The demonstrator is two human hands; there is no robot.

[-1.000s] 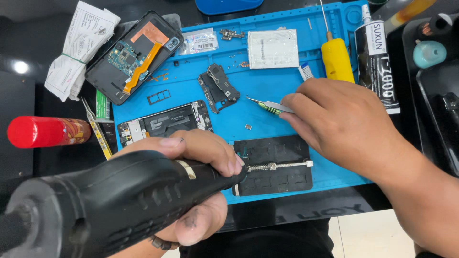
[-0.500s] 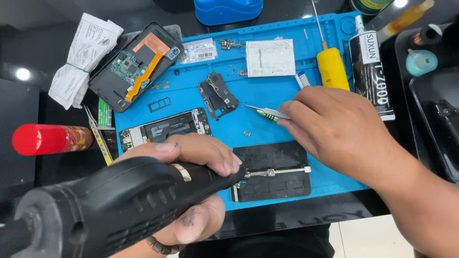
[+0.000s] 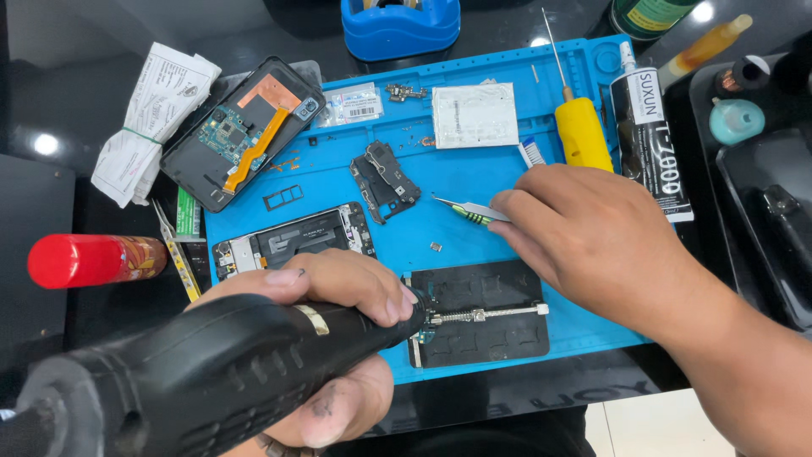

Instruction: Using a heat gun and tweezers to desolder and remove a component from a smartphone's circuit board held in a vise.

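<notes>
Left hand (image 3: 338, 292) grips hot-air gun (image 3: 211, 372); right hand (image 3: 592, 237) pinches tweezers (image 3: 467, 210).

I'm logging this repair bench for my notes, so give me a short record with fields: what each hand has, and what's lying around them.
left hand: grips a black hot-air tool, nozzle at the black board holder
right hand: holds green-tipped tweezers
surface: blue work mat
on mat: black phone frame, small black cover part, yellow-handled screwdriver
left of mat: opened phone back, red can
right edge: glue tube
</notes>
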